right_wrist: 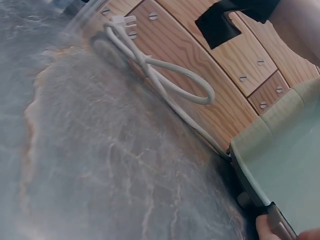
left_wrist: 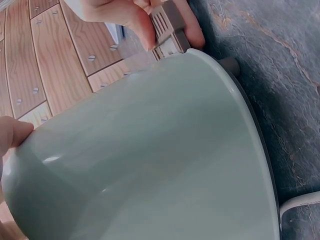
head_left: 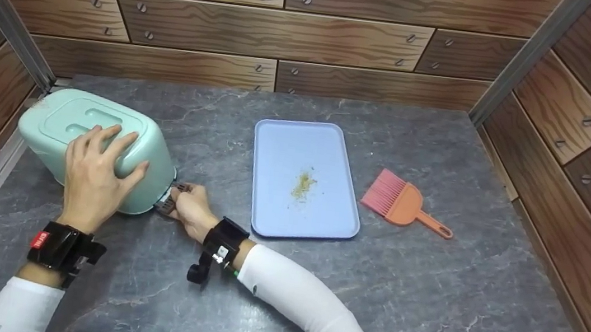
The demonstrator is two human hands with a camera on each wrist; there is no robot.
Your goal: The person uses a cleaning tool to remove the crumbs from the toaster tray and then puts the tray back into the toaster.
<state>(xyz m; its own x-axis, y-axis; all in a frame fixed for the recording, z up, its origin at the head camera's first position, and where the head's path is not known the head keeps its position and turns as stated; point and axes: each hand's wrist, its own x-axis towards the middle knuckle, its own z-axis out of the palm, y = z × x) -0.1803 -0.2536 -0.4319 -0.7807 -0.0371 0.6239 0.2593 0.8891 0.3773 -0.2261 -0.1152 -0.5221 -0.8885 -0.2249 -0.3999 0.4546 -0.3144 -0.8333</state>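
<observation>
On the left of the head view stands a mint-green toaster (head_left: pixel 153 157), its smooth top marked with two long recesses. My left hand (head_left: pixel 97 170) grips its near upper edge, fingers over the top and thumb spread towards the right end. At the base rim, my right hand (head_left: pixel 193 210) pinches a brown ridged piece (left_wrist: pixel 168 22) that sticks out from the toaster; most of that piece is hidden by the fingers. The right wrist view shows only fingertips (right_wrist: pixel 264 227) at the brown part, beside the toaster's rim.
A blue tray (head_left: pixel 298 144) lies mid-table with a small heap of yellowish crumbs (head_left: pixel 303 185) on it. To its right is an orange brush (head_left: pixel 406 205) with pink bristles. The toaster's looped white cord (right_wrist: pixel 167 95) runs along the wooden-patterned wall.
</observation>
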